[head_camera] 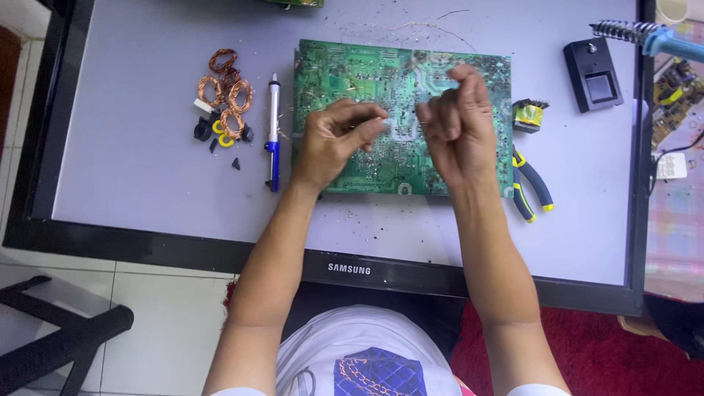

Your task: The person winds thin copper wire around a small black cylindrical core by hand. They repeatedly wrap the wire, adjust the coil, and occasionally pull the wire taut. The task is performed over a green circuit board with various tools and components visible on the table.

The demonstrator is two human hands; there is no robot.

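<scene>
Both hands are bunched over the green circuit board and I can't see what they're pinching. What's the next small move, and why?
Probably lift both hands clear a little. The left hand and right hand sit closed over the middle of the circuit board, fingertips facing, and hide whatever is between them. The pliers and blue desoldering pump lie untouched beside the board, so a clear look should come before choosing either.
</scene>
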